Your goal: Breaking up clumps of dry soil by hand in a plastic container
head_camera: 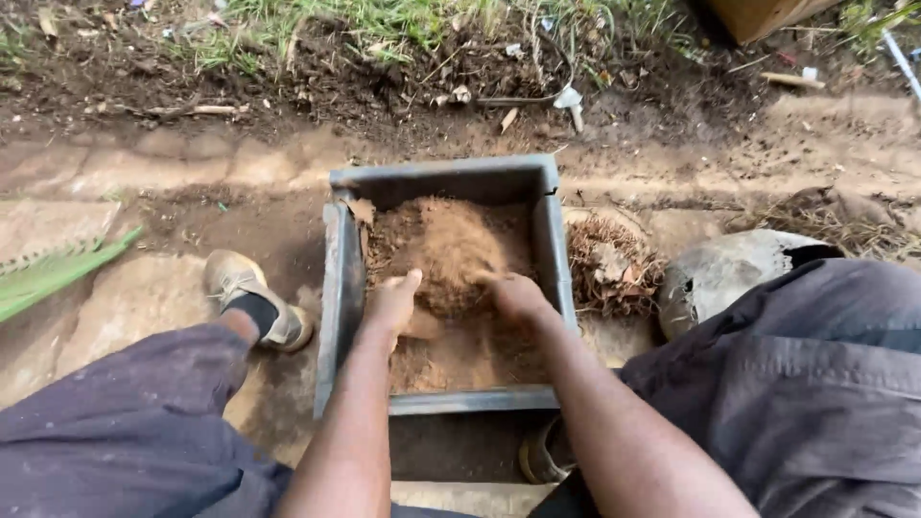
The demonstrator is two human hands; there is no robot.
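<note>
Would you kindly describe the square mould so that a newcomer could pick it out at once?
Start at the stone paving below the strip of dark soil and grass. In its middle, between the person's knees, sits the grey square mould, with the left hand and right hand pressing brown soil inside. Unlike the round pot beside it, it is straight-walled.

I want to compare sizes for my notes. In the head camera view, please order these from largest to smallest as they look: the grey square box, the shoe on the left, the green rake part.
1. Grey square box, clearly the largest.
2. and 3. Shoe and green rake part look alike in size; the rake is cut off by the frame edge, so I do not rank them.
</note>
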